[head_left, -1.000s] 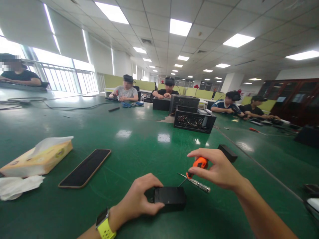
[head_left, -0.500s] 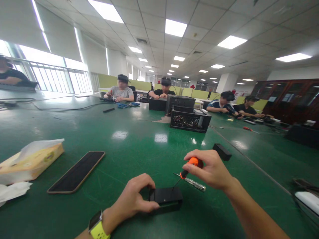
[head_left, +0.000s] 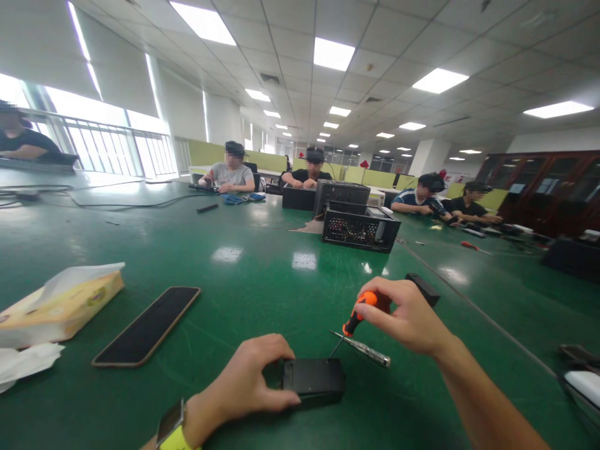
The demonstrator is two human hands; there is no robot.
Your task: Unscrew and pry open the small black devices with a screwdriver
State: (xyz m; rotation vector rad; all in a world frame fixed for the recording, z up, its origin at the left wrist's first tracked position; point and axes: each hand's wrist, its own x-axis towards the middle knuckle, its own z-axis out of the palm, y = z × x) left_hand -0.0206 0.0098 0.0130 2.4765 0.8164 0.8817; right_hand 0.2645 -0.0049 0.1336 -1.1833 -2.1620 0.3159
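Observation:
Between thumb and fingers, my left hand grips the left end of a small black rectangular box lying on the green table. My right hand is closed around the orange-and-black handle of a screwdriver. The screwdriver leans, its tip down at the far edge of the box near the right end; whether it sits in a screw is too small to tell. Just beyond the box, partly under the screwdriver's line, lies a second slim screwdriver with a clear handle.
A phone and a tissue pack lie to the left. Another black block is behind my right hand. Open computer cases stand farther back. Several people sit around the table. A white object is at the right edge.
My right hand and the screwdriver have shifted slightly right, with the handle leaning more. The box's top now looks flatter, tilted more toward me. The view has shifted a little.

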